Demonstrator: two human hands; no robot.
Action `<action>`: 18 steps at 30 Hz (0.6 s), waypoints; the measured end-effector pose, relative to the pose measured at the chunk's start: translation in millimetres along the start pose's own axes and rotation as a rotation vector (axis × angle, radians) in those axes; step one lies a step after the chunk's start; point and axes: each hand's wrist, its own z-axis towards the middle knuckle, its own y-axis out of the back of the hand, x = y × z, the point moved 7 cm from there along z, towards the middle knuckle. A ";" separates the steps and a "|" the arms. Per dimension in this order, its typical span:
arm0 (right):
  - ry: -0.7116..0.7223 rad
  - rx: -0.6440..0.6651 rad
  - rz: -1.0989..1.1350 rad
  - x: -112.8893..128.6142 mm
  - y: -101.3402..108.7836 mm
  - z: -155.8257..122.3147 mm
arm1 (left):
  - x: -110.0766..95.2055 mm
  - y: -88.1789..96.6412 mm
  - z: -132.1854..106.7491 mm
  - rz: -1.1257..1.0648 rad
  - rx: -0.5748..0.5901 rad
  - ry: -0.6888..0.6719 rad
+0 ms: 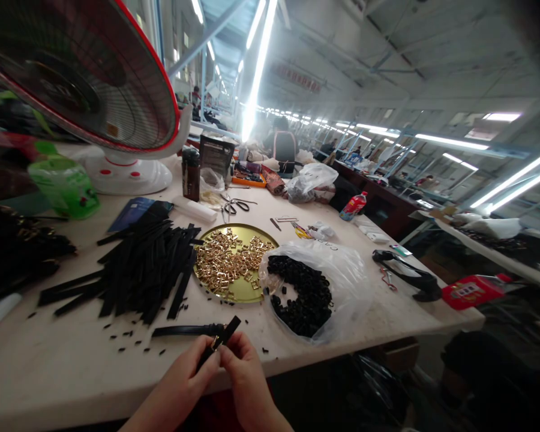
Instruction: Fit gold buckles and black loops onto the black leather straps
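At the table's front edge, my left hand (189,371) and my right hand (243,361) are closed together on a short black strap (231,330). A small gold buckle (215,343) sits on the strap between my fingertips. Just beyond them lies another black strap (180,330). A round gold tray (247,290) holds a heap of small gold buckles (222,259). To its right, an open clear plastic bag (348,273) contains many small black loops (303,294). Left of the tray is a pile of black straps (141,264). Where the fingers meet, parts of the strap are hidden.
A large fan (130,174) stands at the back left beside a green pouch (65,183). Scissors (237,206), yellow-handled pliers (301,231) and a red-labelled bottle (353,206) lie farther back. A black tape dispenser (407,273) and a red jug (472,291) are at right.
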 end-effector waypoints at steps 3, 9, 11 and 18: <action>0.044 -0.021 -0.110 5.6 2.6 -0.9 | 8.1 -1.5 1.5 -0.032 0.026 0.047; -0.038 0.033 -0.187 3.8 8.2 5.7 | 27.5 -11.1 2.4 -0.171 0.124 0.163; -0.053 0.033 -0.221 0.8 10.4 5.0 | 28.3 -10.2 2.1 -0.147 0.105 0.168; 0.266 -0.082 -0.687 25.3 14.4 -1.0 | 12.7 -4.6 0.7 0.106 0.045 0.054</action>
